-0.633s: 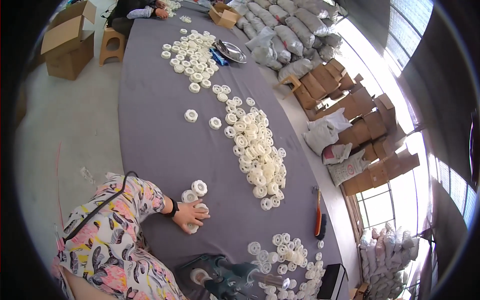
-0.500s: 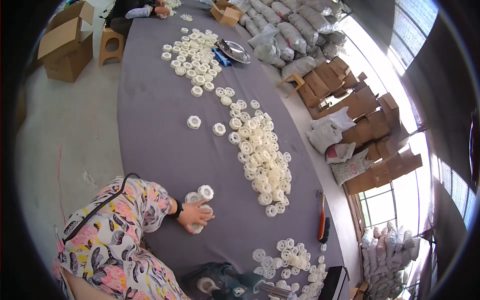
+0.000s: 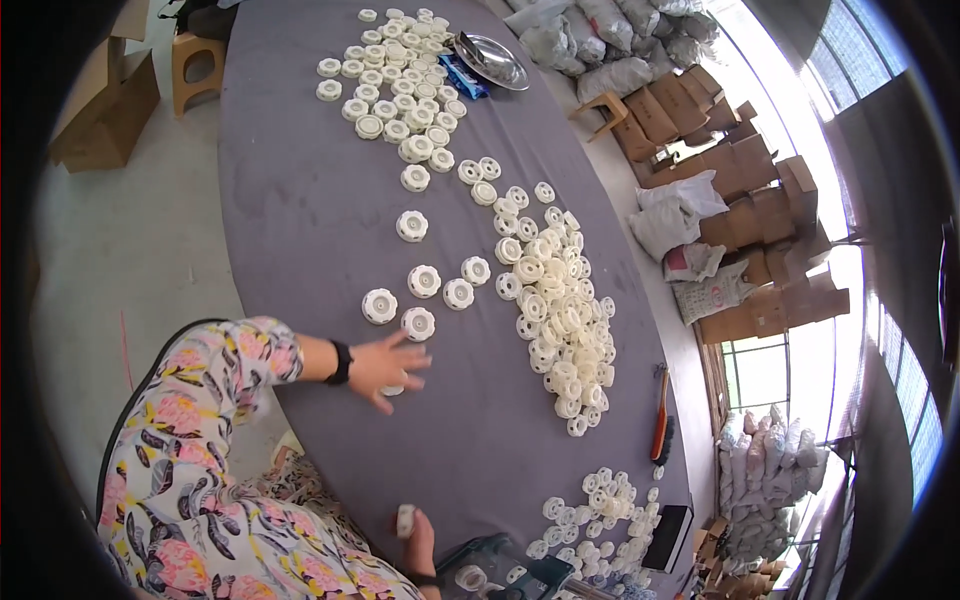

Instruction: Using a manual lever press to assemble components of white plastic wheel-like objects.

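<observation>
My left hand (image 3: 380, 368) is open, its fingers spread low over the grey-covered table (image 3: 330, 220). A white round plastic part is partly hidden beneath it. Just beyond the fingertips, several white scalloped knob-like wheels lie apart, among them one wheel (image 3: 418, 323) closest to the hand. At the table's near edge my right hand (image 3: 421, 545) is closed around a white round wheel (image 3: 405, 521), held on edge. Right beside that hand is a dark teal power tool (image 3: 490, 570), cut off by the lower edge.
A long heap of cream-white rings (image 3: 565, 310) runs along the right. More wheels (image 3: 400, 90) gather at the far end by a metal plate (image 3: 492, 62) and blue packet (image 3: 462, 78). Smaller rings (image 3: 600, 515), a brush (image 3: 661, 425) and a black box (image 3: 668, 538) lie near right.
My left hand has lifted and spread off the cluster of wheels, which now lie scattered on the table. My right hand has come into sight with a wheel. The whole view has shifted.
</observation>
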A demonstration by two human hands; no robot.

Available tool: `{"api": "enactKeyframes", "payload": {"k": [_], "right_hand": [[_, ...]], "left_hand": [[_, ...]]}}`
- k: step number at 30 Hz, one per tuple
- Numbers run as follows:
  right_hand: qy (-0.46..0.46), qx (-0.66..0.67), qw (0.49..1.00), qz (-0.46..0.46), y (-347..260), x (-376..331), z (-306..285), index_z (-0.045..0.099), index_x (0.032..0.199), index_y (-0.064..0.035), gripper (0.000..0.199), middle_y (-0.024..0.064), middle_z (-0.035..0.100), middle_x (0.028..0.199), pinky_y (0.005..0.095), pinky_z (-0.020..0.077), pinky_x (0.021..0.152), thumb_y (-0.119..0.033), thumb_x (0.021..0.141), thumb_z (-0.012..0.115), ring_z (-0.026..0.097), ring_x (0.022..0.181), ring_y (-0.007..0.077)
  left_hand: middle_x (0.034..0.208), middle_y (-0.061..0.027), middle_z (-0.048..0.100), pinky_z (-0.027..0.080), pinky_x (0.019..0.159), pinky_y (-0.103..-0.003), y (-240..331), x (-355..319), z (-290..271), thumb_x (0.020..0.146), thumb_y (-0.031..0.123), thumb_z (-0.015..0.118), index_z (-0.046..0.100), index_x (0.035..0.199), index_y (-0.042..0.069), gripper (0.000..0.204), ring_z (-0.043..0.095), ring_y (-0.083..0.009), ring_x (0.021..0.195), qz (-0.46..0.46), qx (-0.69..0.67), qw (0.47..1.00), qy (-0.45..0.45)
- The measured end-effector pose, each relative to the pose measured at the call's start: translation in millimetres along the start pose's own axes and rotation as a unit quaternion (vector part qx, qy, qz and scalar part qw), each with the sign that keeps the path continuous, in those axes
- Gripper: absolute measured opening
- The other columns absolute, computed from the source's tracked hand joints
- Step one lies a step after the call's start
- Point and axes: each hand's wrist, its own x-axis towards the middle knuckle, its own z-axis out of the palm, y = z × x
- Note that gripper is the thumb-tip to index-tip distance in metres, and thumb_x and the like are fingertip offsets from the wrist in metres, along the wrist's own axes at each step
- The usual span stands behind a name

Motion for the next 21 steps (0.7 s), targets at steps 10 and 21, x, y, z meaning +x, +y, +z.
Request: {"api": "enactKeyframes", "payload": {"k": [10, 21], "right_hand": [[0.036, 0.353, 0.919, 0.173, -19, 79, -5, 0.059, 0.092, -0.0043, 0.058, 0.019, 0.062, 0.079, 0.0408, 0.0468, 0.052, -0.051, 0.081, 0.026, 0.055, 0.057, 0.033], [-0.004, 0.362, 0.915, 0.179, -14, 80, -6, 0.059, 0.096, -0.0033, 0.06, 0.0195, 0.062, 0.08, 0.0442, 0.049, 0.059, -0.051, 0.082, 0.025, 0.057, 0.061, 0.0353]], "left_hand": [[0.143, -0.0165, 0.026, 0.014, 0.108, -0.057, -72, 32, -18, 0.077, 0.036, 0.064, 0.041, 0.131, 0.019, 0.062, 0.023, -0.0323, 0.134, -0.088, 0.082, 0.992, 0.041], [0.145, -0.0143, 0.025, 0.005, 0.111, -0.053, -144, 113, 15, 0.08, 0.047, 0.054, 0.042, 0.132, 0.01, 0.065, 0.018, -0.0295, 0.137, -0.222, 0.118, 0.967, 0.028]]}}
